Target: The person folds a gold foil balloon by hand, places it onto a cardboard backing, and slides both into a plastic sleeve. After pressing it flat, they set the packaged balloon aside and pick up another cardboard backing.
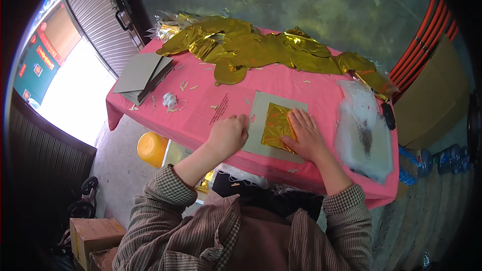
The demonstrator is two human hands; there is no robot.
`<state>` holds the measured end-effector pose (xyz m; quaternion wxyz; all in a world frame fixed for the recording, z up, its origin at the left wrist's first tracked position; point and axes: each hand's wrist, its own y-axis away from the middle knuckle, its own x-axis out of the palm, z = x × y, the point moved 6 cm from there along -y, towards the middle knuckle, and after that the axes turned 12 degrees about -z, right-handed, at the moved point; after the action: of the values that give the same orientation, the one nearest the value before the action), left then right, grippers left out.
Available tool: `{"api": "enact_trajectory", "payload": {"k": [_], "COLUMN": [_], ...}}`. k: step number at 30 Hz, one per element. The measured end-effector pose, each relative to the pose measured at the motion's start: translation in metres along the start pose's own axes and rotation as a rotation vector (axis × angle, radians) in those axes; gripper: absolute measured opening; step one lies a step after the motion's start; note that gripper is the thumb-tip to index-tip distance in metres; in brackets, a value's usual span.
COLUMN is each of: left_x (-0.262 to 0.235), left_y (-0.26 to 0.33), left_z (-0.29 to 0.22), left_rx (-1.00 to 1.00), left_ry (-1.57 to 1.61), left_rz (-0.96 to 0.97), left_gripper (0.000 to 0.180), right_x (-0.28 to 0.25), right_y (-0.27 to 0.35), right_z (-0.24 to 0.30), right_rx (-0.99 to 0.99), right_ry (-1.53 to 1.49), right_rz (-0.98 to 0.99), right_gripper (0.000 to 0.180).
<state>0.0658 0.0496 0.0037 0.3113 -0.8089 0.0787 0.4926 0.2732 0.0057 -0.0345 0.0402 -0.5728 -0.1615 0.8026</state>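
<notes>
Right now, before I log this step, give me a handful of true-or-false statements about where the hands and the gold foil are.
1. The right hand lies flat on the folded gold foil piece. True.
2. The foil piece sits on a grey card. True.
3. The left hand holds scissors. False: it is a closed fist at the card's left edge, with no tool visible.
4. The tablecloth is blue. False: it is pink.
5. A heap of gold foil lies at the table's far side. True.
6. The yellow tub stands on the table. False: it is on the floor beside it.
</notes>
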Motion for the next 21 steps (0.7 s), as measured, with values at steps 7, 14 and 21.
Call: {"api": "enact_trajectory", "payload": {"k": [7, 14, 21], "left_x": [0.007, 0.021, 0.019], "left_y": [0.009, 0.007, 0.0], "left_z": [-0.022, -0.04, -0.038], "left_rx": [0.021, 0.096, 0.112], "left_ry": [-0.047, -0.164, -0.084], "left_rz": [-0.004, 0.025, -0.052], "left_gripper": [0.016, 0.01, 0.015], "right_x": [0.0, 0.0, 0.001], "right_y": [0.0, 0.0, -0.002], "right_z": [0.001, 0.001, 0.001], "right_rx": [-0.015, -0.014, 0.005], "right_ry": [0.014, 0.025, 0.043], "right_rz": [-0.015, -0.01, 0.002], "right_gripper": [0.078, 0.079, 0.079]}}
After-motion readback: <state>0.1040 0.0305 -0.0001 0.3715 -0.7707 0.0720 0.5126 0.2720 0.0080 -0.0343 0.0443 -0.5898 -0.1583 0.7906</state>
